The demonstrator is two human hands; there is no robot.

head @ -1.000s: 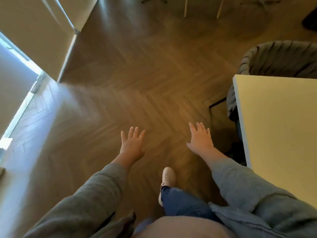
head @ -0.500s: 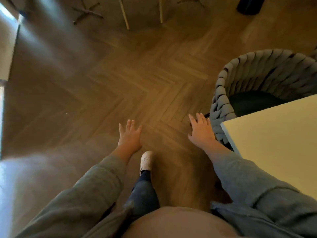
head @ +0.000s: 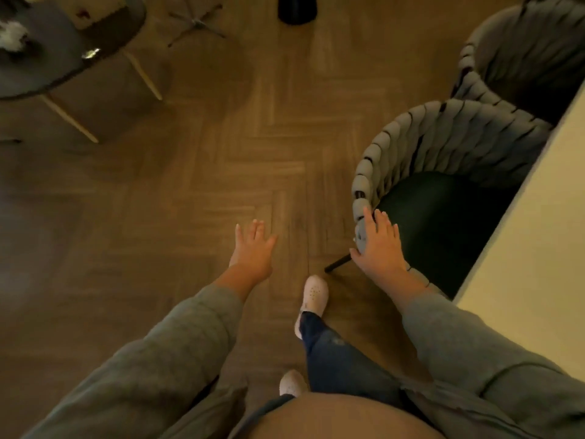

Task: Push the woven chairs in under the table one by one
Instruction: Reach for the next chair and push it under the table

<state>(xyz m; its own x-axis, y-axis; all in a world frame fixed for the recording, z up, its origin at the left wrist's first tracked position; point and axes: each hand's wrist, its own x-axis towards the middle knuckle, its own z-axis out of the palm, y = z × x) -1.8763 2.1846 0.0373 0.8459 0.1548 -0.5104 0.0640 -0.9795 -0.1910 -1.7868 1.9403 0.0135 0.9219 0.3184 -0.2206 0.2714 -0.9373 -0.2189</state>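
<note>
I am looking down into what reads as a home dining corner. The herringbone wood floor (head: 253, 160) runs across the whole room. Two woven chairs, the nearer one (head: 443, 144) with a dark seat and a second (head: 512, 55) behind it, stand at a pale table (head: 538, 255) on my right. Far left, a dark round side table (head: 47, 58) on light wooden legs carries small clutter.

One camera rides on the person's head. It looks steeply down at the floor (head: 221, 172), close above both arms.
</note>
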